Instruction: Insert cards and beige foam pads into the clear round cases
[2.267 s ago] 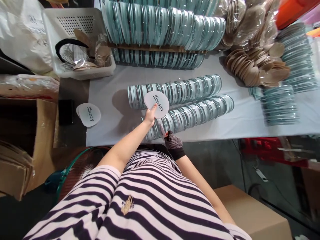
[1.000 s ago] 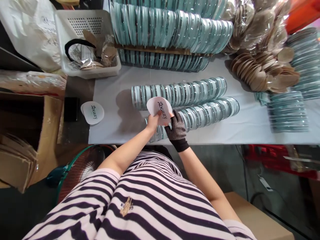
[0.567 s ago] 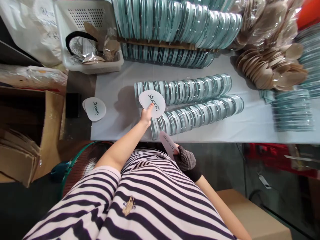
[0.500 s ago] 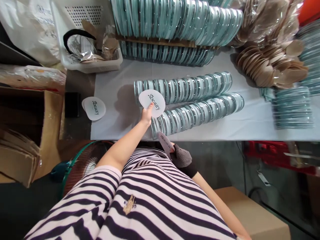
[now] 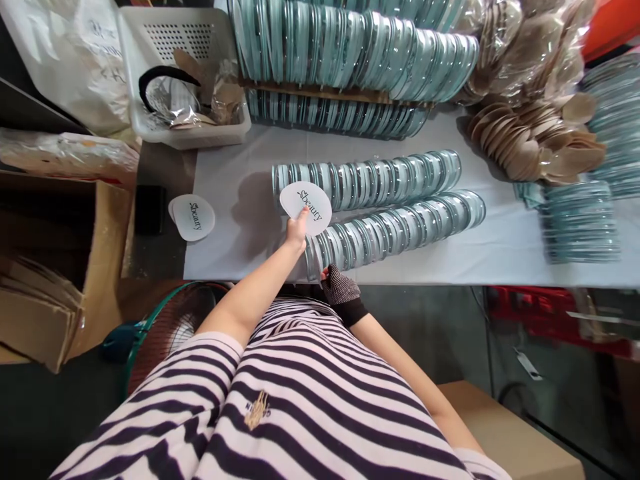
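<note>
My left hand (image 5: 297, 230) is closed around a white rounded card (image 5: 307, 207) printed with dark lettering, with the thumb pressed on its face. The card hangs over the left ends of two long rows of clear round plastic pieces with pale rims, the far row (image 5: 370, 181) and the near row (image 5: 395, 230). My right hand (image 5: 341, 285), in a dark dotted glove with bare fingertips, is at the left end of the near row. Its fingertips are drawn together there; what they hold, if anything, is hidden. More white printed cards (image 5: 194, 218) lie at the table's left edge.
Stacked teal-edged clear pieces (image 5: 350, 50) stand at the back. A white basket (image 5: 187, 137) sits back left. Brown spoon-shaped pieces (image 5: 515, 140) and a teal-edged stack (image 5: 580, 223) are at right. A fan (image 5: 155, 333) and a cardboard box (image 5: 107, 260) stand at lower left.
My right hand has moved up and left to the near row's end. The card it held earlier no longer shows in it. My left hand keeps its card almost in place.
</note>
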`<state>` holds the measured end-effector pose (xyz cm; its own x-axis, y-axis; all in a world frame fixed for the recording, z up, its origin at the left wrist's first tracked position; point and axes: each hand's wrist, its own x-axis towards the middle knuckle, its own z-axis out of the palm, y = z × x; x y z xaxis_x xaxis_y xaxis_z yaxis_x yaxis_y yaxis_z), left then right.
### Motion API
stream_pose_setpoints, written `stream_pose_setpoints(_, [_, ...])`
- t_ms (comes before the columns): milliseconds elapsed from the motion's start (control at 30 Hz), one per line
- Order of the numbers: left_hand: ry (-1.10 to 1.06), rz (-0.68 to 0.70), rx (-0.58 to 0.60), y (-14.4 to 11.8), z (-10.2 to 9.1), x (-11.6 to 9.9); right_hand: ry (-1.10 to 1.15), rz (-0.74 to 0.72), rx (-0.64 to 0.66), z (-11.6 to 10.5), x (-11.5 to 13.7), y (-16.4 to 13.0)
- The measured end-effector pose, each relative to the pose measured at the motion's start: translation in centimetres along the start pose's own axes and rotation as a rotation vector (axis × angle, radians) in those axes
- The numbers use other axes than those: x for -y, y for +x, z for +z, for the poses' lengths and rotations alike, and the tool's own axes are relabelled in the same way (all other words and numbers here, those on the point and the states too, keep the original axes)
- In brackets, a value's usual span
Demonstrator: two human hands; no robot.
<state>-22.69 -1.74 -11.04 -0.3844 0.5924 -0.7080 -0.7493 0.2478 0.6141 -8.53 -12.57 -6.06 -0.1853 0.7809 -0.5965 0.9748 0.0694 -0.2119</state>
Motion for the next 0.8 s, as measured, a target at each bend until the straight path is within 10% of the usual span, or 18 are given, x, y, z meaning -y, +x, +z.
stream_pose_setpoints(367, [-0.005,-0.012,0.005,-0.1,-0.1,-0.1,-0.047,0.003,0.059,-1.1,0.6,2.0])
stream_pose_setpoints(800, [0.009,0.081,0.018,0.9,0.1,1.4,0.564,-0.162,0.192,2.4,-1.1,3.6])
